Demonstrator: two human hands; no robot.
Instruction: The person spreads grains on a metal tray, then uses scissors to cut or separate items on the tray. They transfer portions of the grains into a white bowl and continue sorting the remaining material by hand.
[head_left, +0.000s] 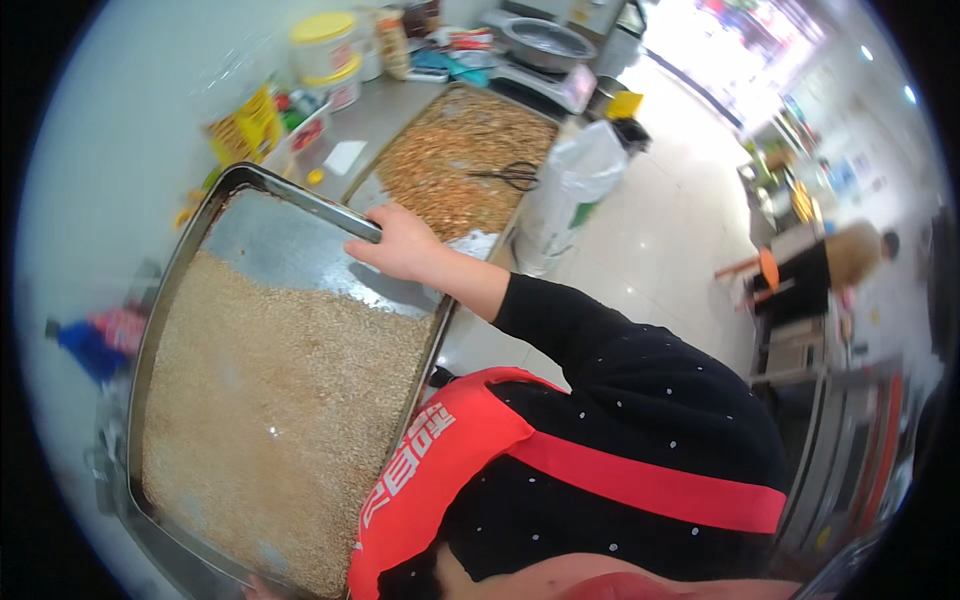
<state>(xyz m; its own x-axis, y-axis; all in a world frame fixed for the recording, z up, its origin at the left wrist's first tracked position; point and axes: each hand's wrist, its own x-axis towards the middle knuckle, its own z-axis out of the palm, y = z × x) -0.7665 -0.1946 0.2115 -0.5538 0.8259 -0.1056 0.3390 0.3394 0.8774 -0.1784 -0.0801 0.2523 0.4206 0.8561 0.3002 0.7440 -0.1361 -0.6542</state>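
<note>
My right hand (401, 244) grips one end of a large metal baking tray (300, 199), its thumb over the inside of the rim. At the opposite end, only a small part of my left hand (259, 589) shows, fingers at the rim; the rest is cut off by the picture's edge. Small pale beige grains or seeds (285, 405) cover most of the tray, with bare metal near my right hand. Beyond that hand, a second tray (360, 180) holds loose orange-brown pieces (457, 154), with black-handled scissors (517, 176) lying on them.
Yellow-lidded white tubs (322, 49) and a yellow packet (247, 127) stand by the wall. A metal basin (547, 41) sits at the counter's far end. A white sack (570, 199) stands beside the second tray. Across the tiled floor, a person (832, 270) is near an orange stool (766, 268).
</note>
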